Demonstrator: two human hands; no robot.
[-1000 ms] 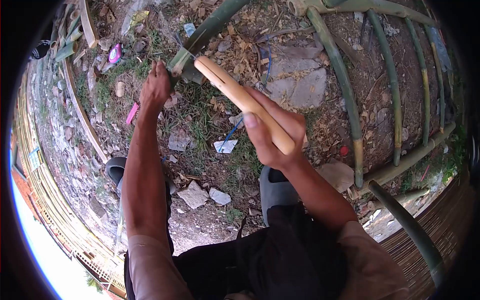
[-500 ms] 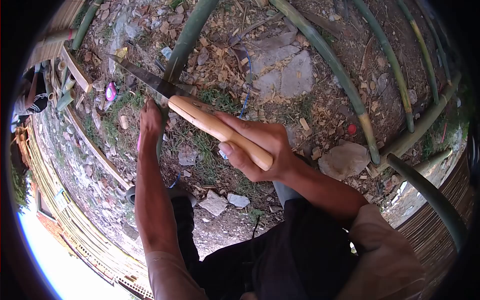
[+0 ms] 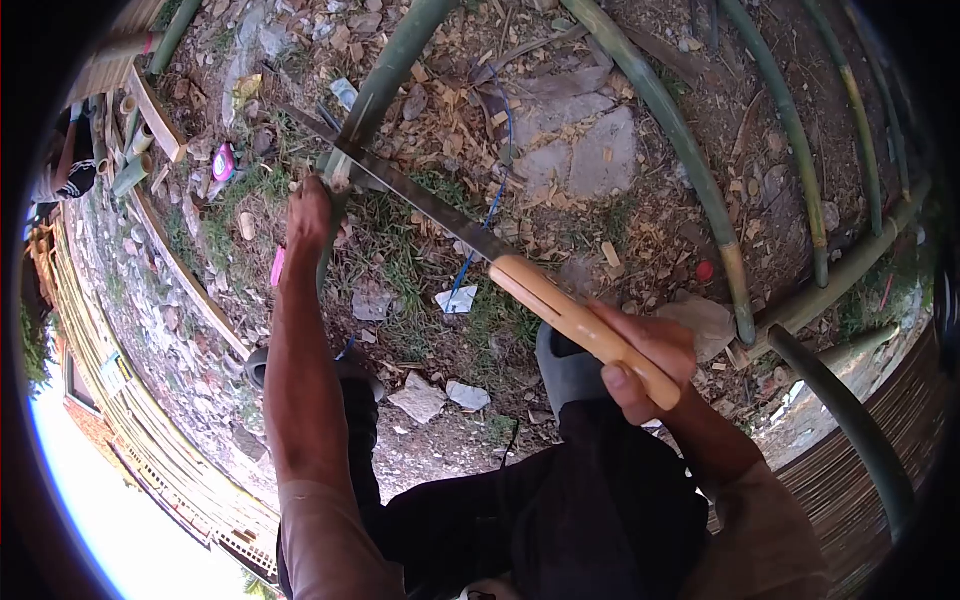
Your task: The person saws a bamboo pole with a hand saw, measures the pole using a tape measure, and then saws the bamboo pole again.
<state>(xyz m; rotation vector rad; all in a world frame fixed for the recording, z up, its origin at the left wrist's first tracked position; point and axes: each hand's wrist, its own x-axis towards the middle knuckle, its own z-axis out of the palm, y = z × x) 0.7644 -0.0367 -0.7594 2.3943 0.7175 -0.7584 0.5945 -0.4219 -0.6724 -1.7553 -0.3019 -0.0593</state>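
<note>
Head view. Right hand (image 3: 650,355), right of centre in the frame: closed around the pale wooden handle of a handsaw (image 3: 580,325), thumb on the near side. The blade (image 3: 430,205) runs from the handle toward the upper left and crosses a green bamboo pole (image 3: 395,65), touching it at a pale, scraped patch; the tip extends beyond the pole.

Left hand (image 3: 310,215), left of centre: partly closed on the same pole, just below the blade; thumb side mostly hidden. The pole rises from this hand to the top edge.

Containers: short hollow bamboo tubes (image 3: 131,175) lie at upper left, open ends visible; contents too small to read. A pink-and-white case (image 3: 223,163) lies right of them, closed as far as can be seen.

Surroundings: blue cord (image 3: 508,150) and stone slab (image 3: 600,150) at upper centre; white scrap (image 3: 457,299) near the cord's lower end; pink strip (image 3: 278,266) beside the left forearm; red disc (image 3: 705,271) near the bamboo frame (image 3: 690,150) at right. Co-worker (image 3: 60,170) at far upper left, partly cut off.

Change against the preceding frame: right hand and handle have shifted right and downward, away from the pole; a longer stretch of blade shows between handle and pole. Left hand remains on the pole.
</note>
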